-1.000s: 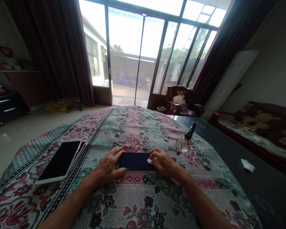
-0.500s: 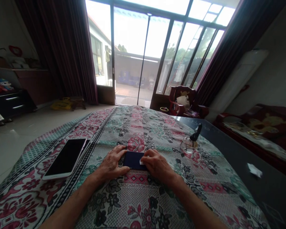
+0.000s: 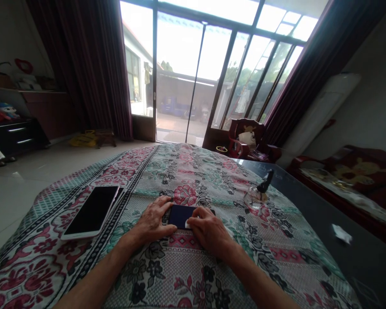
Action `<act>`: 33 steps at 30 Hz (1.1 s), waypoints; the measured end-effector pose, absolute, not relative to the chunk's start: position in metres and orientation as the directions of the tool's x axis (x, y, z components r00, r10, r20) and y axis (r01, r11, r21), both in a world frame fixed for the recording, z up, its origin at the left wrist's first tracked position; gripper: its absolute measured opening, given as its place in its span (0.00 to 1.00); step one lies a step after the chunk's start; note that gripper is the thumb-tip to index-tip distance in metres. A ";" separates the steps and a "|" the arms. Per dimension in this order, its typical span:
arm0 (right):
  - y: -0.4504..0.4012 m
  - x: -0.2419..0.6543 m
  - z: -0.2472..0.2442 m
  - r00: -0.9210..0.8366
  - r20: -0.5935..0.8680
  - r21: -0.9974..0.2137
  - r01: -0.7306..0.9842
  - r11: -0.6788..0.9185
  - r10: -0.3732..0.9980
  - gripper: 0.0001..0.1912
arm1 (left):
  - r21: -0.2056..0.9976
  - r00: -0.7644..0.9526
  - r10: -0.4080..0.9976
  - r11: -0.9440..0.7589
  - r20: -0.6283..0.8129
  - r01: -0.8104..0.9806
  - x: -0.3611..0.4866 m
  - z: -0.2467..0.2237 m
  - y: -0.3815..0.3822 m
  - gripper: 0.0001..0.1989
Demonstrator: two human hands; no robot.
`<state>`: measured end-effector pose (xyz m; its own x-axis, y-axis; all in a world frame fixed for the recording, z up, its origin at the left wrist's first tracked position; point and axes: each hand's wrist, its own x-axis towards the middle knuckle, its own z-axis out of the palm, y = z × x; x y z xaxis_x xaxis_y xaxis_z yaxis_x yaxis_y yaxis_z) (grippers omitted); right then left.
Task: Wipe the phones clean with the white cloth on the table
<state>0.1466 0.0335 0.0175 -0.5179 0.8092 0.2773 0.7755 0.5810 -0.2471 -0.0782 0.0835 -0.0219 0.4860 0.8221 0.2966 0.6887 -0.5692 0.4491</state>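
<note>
A dark blue phone (image 3: 179,216) lies flat on the patterned cloth. My left hand (image 3: 152,219) grips its left end, thumb at the near edge and fingers at the far edge. Pinched in the fingers of my right hand (image 3: 209,229) is a small white wipe (image 3: 188,223), pressed on the phone's surface. The phone's right part is mostly hidden under this hand. To the left, a white tablet with a black screen (image 3: 91,211) rests on the cloth, a thin object partly under its right edge. A clear spray bottle (image 3: 256,196) with a black nozzle stands to the right.
The floral cloth (image 3: 193,167) covers the near table. A dark tabletop (image 3: 324,206) on the right holds a crumpled white tissue (image 3: 342,234). Beyond are a red wooden chair (image 3: 244,137), a sofa (image 3: 357,171), glass doors and dark curtains.
My right hand has slid the white wipe slightly left and nearer along the phone. My left hand still holds the phone's left end. The view has shifted slightly.
</note>
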 end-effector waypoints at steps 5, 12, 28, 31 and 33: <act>0.043 0.143 0.018 -0.513 0.290 -0.242 0.778 0.580 0.808 0.11 | 0.460 0.477 0.826 -0.563 0.299 0.687 -0.078 -0.022 0.084 0.30; 0.078 0.130 0.020 -0.390 0.291 -0.232 0.857 0.460 0.873 0.12 | 0.453 0.471 0.844 -0.535 0.257 0.713 -0.075 -0.015 0.080 0.29; 0.071 0.115 0.019 -0.471 0.274 -0.258 0.804 0.536 0.839 0.12 | 0.471 0.460 0.847 -0.531 0.267 0.704 -0.077 -0.021 0.082 0.32; 0.084 0.107 0.017 -0.420 0.287 -0.249 0.835 0.490 0.861 0.12 | 0.480 0.467 0.840 -0.541 0.276 0.690 -0.077 -0.022 0.082 0.31; 0.084 0.102 0.015 -0.405 0.298 -0.245 0.843 0.479 0.865 0.12 | 0.489 0.472 0.835 -0.549 0.283 0.677 -0.077 -0.023 0.083 0.31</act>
